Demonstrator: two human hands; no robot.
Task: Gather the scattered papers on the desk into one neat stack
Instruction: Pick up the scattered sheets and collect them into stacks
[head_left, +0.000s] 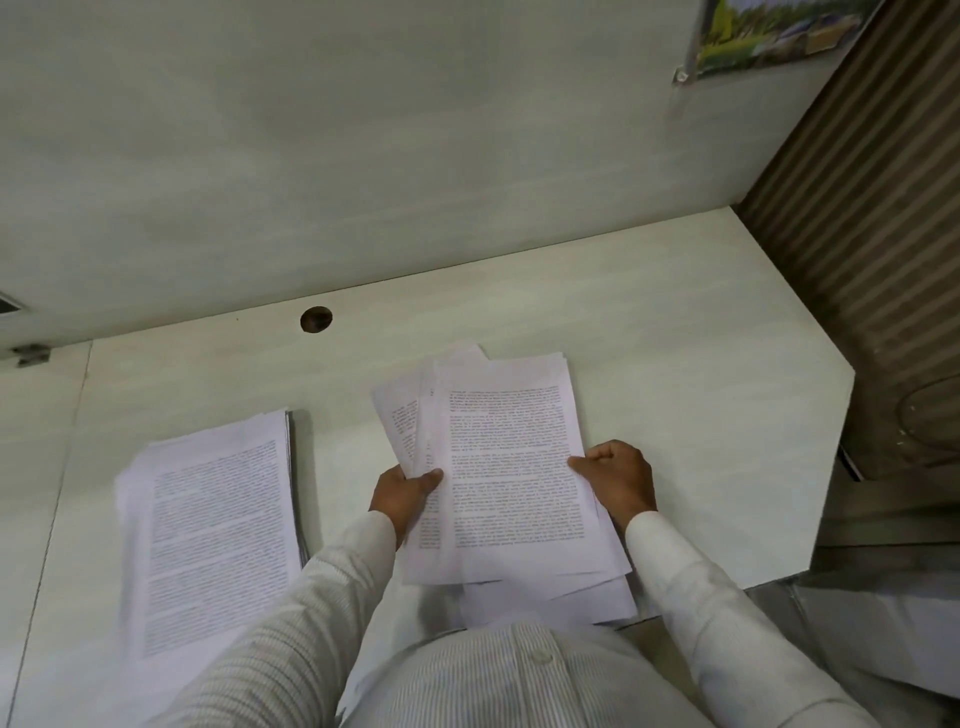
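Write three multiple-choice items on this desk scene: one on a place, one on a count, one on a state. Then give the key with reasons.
1. Where does the stack lie relative to the held papers?
A. To their left
B. To their right
C. Under them

2. How many hands grip the held papers?
A. None
B. One
C. Two

3. How are the held papers arranged?
A. Squared into an even pile
B. Fanned, edges uneven
C. Rolled into a tube

Key: 1 A, the stack rests on the desk left of both hands. 2 C, the left hand and right hand each pinch a side edge. 3 B, sheets stick out at the left and bottom.
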